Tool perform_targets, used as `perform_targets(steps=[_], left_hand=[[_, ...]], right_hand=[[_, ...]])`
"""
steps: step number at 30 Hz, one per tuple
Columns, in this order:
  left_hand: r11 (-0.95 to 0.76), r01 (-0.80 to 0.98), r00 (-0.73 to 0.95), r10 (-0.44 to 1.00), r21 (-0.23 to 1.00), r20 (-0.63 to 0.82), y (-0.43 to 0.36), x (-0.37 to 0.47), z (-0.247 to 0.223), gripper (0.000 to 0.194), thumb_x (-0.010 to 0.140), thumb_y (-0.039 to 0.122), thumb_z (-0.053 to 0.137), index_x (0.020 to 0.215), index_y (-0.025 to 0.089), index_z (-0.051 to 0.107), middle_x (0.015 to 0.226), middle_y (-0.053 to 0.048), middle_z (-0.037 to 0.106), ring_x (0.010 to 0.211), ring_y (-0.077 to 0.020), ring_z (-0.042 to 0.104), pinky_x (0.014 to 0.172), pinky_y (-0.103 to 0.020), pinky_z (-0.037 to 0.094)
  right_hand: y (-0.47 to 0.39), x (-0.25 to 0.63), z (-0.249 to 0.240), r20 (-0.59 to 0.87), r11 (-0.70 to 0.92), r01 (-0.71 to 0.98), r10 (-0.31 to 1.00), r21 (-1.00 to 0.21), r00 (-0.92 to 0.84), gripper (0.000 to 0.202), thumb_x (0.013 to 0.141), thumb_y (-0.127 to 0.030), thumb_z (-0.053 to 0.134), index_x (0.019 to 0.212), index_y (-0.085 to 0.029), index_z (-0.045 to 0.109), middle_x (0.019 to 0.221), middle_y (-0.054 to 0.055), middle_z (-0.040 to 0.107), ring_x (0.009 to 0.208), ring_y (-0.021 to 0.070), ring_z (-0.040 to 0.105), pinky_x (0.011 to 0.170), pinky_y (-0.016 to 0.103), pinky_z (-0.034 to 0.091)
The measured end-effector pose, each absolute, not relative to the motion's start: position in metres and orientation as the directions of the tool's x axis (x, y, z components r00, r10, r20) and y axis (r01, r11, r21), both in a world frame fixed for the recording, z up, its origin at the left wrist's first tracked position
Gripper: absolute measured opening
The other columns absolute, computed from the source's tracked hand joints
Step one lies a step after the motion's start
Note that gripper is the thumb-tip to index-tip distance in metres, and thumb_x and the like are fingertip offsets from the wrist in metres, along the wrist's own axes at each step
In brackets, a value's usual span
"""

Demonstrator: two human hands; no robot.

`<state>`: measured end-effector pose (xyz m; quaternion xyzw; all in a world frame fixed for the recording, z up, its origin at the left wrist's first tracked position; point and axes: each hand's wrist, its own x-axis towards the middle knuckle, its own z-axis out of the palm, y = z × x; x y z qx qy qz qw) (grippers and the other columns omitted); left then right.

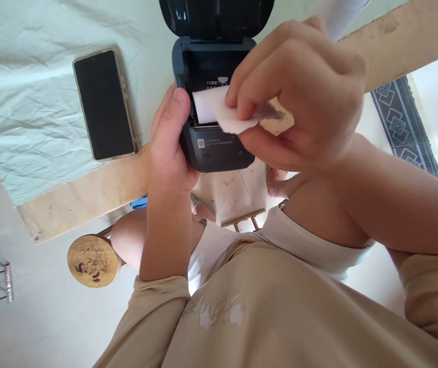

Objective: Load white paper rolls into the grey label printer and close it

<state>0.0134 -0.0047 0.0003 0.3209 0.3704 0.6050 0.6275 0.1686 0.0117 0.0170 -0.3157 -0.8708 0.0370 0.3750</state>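
Your beige shirt (280,317) is nearest to the camera, below both hands. Your left hand (170,138) is closed around the left side of the small dark printer (219,153), with the thumb resting at the edge of its opening. The lid (214,18) stands open on the far side, beyond your fingers. Your right hand (306,97) pinches white paper (205,105) between the thumb and the fingers, over the right part of the opening. One part of this paper lies in the opening, close to your left thumb, and a loose end hangs over the front edge. Whether it comes from a roll I cannot tell, because your right hand covers that part.

I judge that the step in hand is handling the paper at the open compartment. The next move seems to call for a light, even pinch, so that the thin paper does not crease or tear, while the left hand holds the printer steady. To the left of your left hand, a phone (106,105) lies on the pale cloth (30,102), apart from the work.
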Motion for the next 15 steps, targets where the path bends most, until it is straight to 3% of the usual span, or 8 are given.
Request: perform_targets(steps=[4,8,10,13,15], left_hand=[[0.064,-0.57,0.03,0.998,0.819,-0.057,-0.006,0.012,0.001,0.034,0.086,0.05,0.042,0.076,0.021,0.056,0.088,0.0,0.067,0.103,-0.0179,0.062,0.097,-0.035,0.048],[0.095,-0.527,0.104,0.993,0.845,-0.047,-0.004,0.002,-0.002,0.01,0.08,0.027,0.057,0.089,0.024,0.056,0.082,0.003,0.062,0.092,-0.013,0.062,0.087,-0.029,0.049],[0.117,-0.518,0.138,0.989,0.847,-0.052,-0.002,-0.003,-0.005,0.023,0.075,0.016,0.058,0.095,0.026,0.054,0.084,0.004,0.06,0.087,-0.0115,0.06,0.084,-0.027,0.047],[0.107,-0.55,0.136,0.99,0.828,-0.038,-0.001,-0.006,-0.008,0.034,0.075,0.014,0.057,0.106,0.025,0.049,0.09,0.003,0.06,0.086,-0.012,0.059,0.089,-0.029,0.046],[0.102,-0.555,0.137,0.99,0.825,-0.03,-0.001,-0.006,-0.009,0.039,0.074,0.013,0.056,0.11,0.023,0.046,0.094,0.001,0.06,0.092,-0.0136,0.059,0.096,-0.031,0.046]], right_hand=[[0.011,0.162,0.008,0.674,0.827,0.53,0.501,-0.188,-0.543,0.014,0.079,-0.029,0.044,0.09,-0.024,0.051,0.096,-0.014,0.057,0.096,0.0034,0.052,0.088,0.027,0.041],[0.012,0.16,0.007,0.61,0.827,0.526,0.525,-0.199,-0.593,0.024,0.082,-0.043,0.045,0.097,-0.027,0.055,0.106,-0.013,0.058,0.104,0.0069,0.052,0.09,0.031,0.042],[0.012,0.16,0.009,0.583,0.817,0.51,0.56,-0.27,-0.588,0.028,0.084,-0.046,0.042,0.096,-0.026,0.058,0.108,-0.012,0.058,0.107,0.0068,0.053,0.094,0.032,0.043],[0.011,0.16,0.012,0.608,0.767,0.501,0.632,-0.401,-0.481,0.028,0.085,-0.041,0.041,0.087,-0.021,0.061,0.105,-0.01,0.059,0.106,0.0056,0.053,0.099,0.031,0.042],[0.012,0.16,0.012,0.625,0.739,0.523,0.657,-0.425,-0.421,0.027,0.084,-0.039,0.043,0.087,-0.018,0.061,0.106,-0.006,0.058,0.105,0.006,0.053,0.1,0.03,0.042]])
